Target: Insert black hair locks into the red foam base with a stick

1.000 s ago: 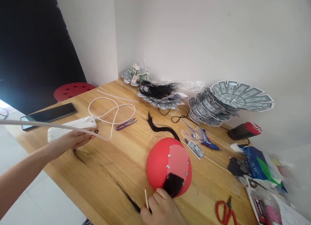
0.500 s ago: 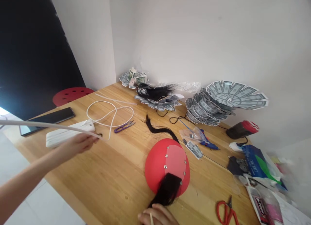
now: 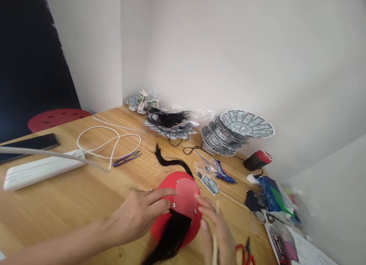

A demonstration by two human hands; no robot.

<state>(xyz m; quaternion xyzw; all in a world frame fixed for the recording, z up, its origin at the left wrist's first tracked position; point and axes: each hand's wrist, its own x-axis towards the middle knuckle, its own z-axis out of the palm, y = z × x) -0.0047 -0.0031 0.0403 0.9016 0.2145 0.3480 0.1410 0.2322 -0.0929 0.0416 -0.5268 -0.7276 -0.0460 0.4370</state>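
Observation:
A red dome [image 3: 167, 187] with a pink panel [image 3: 185, 196] studded with small metal pins sits on the wooden table [image 3: 71, 196]. A black lock of hair [image 3: 171, 238] hangs from the panel's near edge. My left hand [image 3: 140, 213] rests its fingertips on the dome's left side by a pin. My right hand [image 3: 215, 230] hovers at the dome's right side and holds a thin wooden stick [image 3: 215, 238].
A white power strip [image 3: 40, 167] with a looped cable [image 3: 110, 141], purple thread snips [image 3: 126, 158], another black hair strand [image 3: 168, 161], a phone [image 3: 28, 143], fans of paper banknotes [image 3: 237, 129], a blue glue gun [image 3: 224, 175], red scissors [image 3: 246, 253] and a red stool [image 3: 54, 118] lie around.
My left hand let go of the white cable and came across to the red dome. My right hand rose beside the dome with the stick. The camera panned right.

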